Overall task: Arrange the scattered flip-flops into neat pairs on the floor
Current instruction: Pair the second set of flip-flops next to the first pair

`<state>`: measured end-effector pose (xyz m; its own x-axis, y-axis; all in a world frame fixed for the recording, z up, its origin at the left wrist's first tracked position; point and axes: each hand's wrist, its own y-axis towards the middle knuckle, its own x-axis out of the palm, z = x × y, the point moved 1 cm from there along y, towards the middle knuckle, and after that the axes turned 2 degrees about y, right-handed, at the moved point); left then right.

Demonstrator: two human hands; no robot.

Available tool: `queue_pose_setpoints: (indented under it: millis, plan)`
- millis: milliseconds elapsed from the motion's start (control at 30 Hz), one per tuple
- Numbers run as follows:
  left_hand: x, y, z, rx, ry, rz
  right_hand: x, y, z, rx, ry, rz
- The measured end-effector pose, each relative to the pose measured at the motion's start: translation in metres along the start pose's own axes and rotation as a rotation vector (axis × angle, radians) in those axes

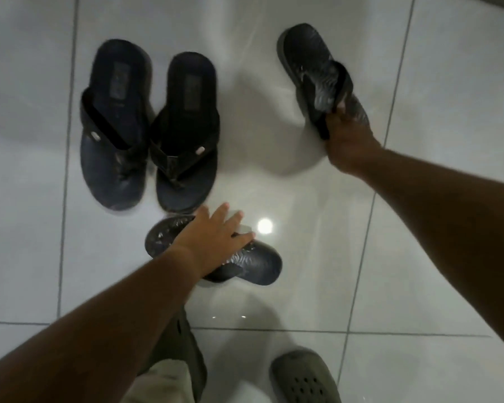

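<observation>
Two dark navy flip-flops lie side by side on the white tiled floor: the left one [111, 126] and the right one [186, 132]. A grey patterned flip-flop [309, 56] is at the upper right, and my right hand [346, 141] grips its toe end and strap. Its twin, a second patterned flip-flop [256, 263], lies crosswise near the middle. My left hand [213, 239] rests flat on it with fingers spread. Whether the upper-right flip-flop touches the floor is unclear.
My feet in olive-grey clogs stand at the bottom, the right clog [306, 379] showing and the left clog [186, 344] mostly hidden by my forearm. A ceiling light reflects on the glossy tile [264, 226]. Open floor lies to the far right and left.
</observation>
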<state>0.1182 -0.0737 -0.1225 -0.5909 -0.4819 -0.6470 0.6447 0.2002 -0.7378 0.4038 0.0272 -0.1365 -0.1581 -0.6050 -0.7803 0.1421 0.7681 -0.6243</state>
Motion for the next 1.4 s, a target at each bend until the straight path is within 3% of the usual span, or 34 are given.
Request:
queue_pose_setpoints:
  millis: [233,400,600,767,833,933,1100,1233,1400]
  plan:
    - [-0.022,0.037,0.014,-0.247,-0.241,0.179,0.034,-0.044,0.044,0.042,0.052,-0.08]
    - [-0.027,0.054,0.011,-0.602,-0.537,0.395,0.034,-0.047,0.05,0.043,0.098,-0.07]
    - [-0.07,0.077,-0.011,-0.863,-0.822,0.513,0.046,-0.063,0.032,0.223,0.204,-0.137]
    - [-0.091,0.077,-0.021,-0.866,-0.88,0.588,0.049,-0.081,0.007,0.149,0.262,-0.113]
    - [-0.088,0.064,-0.014,-0.764,-0.856,0.579,0.04,-0.087,0.008,0.053,0.257,0.013]
    - [-0.077,0.05,-0.001,-0.558,-0.803,0.426,0.032,-0.095,0.02,0.051,0.173,0.169]
    - [-0.072,0.07,0.001,-0.487,-0.721,0.432,0.049,-0.086,0.023,-0.056,0.321,-0.001]
    - [-0.074,0.081,-0.004,-0.448,-0.669,0.476,0.067,-0.089,0.017,-0.089,0.429,0.076]
    - [-0.067,0.081,-0.004,-0.464,-0.708,0.556,0.069,-0.093,0.021,-0.129,0.342,0.085]
